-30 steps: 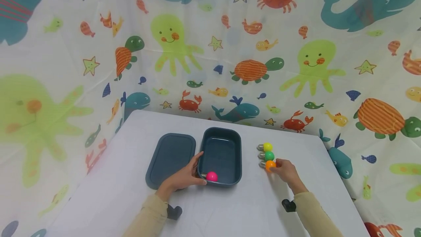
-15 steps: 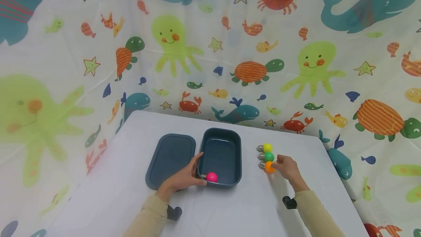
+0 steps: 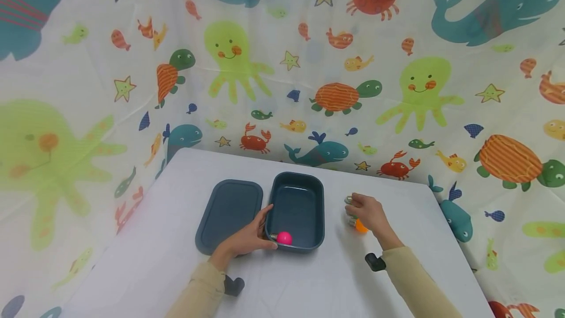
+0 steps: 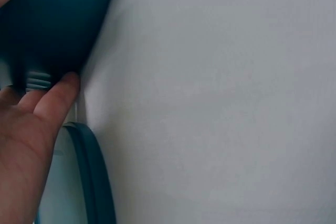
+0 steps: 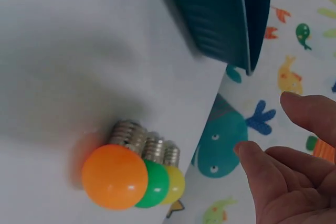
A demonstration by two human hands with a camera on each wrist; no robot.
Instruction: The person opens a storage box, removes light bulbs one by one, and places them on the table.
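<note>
My left hand [image 3: 244, 239] rests at the near left corner of a dark blue rectangular box [image 3: 297, 205], thumb along its near wall and fingers spread against the left side. Inside, at that corner, lies a pink light bulb [image 3: 284, 238] with a metal screw base. To the right of the box, my right hand [image 3: 370, 212] hovers over three bulbs, thumb and fingers apart with nothing between them. The right wrist view shows the orange bulb [image 5: 114, 177], green bulb [image 5: 156, 183] and yellow bulb [image 5: 175, 184] in a row; the head view mostly hides the latter two behind the hand.
A flat dark blue lid [image 3: 231, 212] lies left of the box, partly under the left forearm's reach. The white table [image 3: 318, 283] ends at the back against a curtain [image 3: 282, 63] printed with sea animals.
My right hand has left the orange bulb and moved away from me and slightly left, over the green and yellow bulbs. The left hand and the box stay in place.
</note>
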